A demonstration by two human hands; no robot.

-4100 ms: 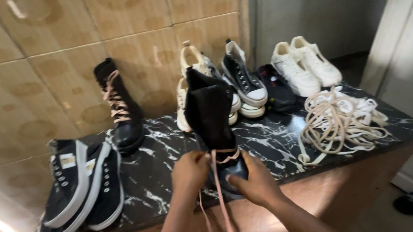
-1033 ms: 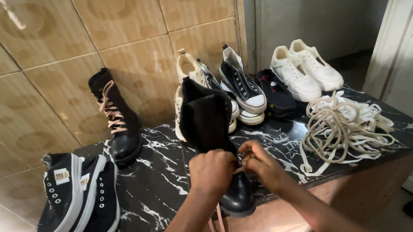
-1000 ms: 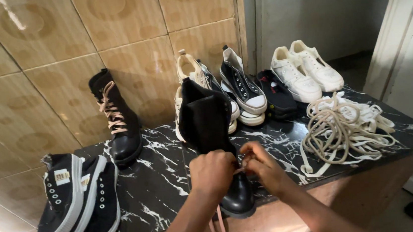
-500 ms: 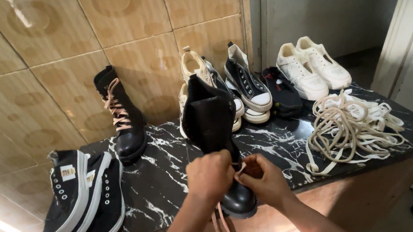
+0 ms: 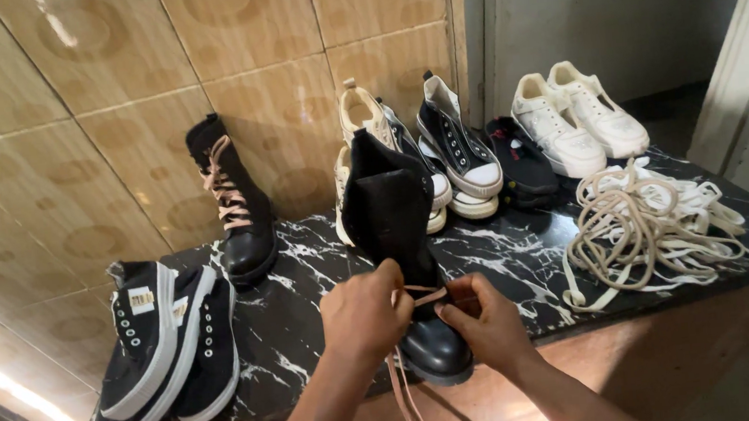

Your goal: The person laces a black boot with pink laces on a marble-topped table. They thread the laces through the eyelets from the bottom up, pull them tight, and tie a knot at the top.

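Note:
A tall black boot (image 5: pixel 392 227) stands toe towards me on the black marble counter (image 5: pixel 303 325). My left hand (image 5: pixel 364 315) and my right hand (image 5: pixel 484 323) are both at the boot's front above the toe, each pinching the pink lace (image 5: pixel 425 297). The lace crosses between my fingers, and its loose ends (image 5: pixel 406 397) hang down below the counter edge. A matching black boot with pink laces (image 5: pixel 231 199) stands by the tiled wall at the back left.
A pair of black and white high-top sneakers (image 5: pixel 162 346) lies at the counter's left end. Several sneakers, cream, black and white (image 5: pixel 459 144), line the back. A heap of cream laces (image 5: pixel 642 228) lies on the right. The counter's front edge is just below my hands.
My hands have stayed at the boot's front, working the pink lace. My right hand has shifted slightly, and the view has drifted a little.

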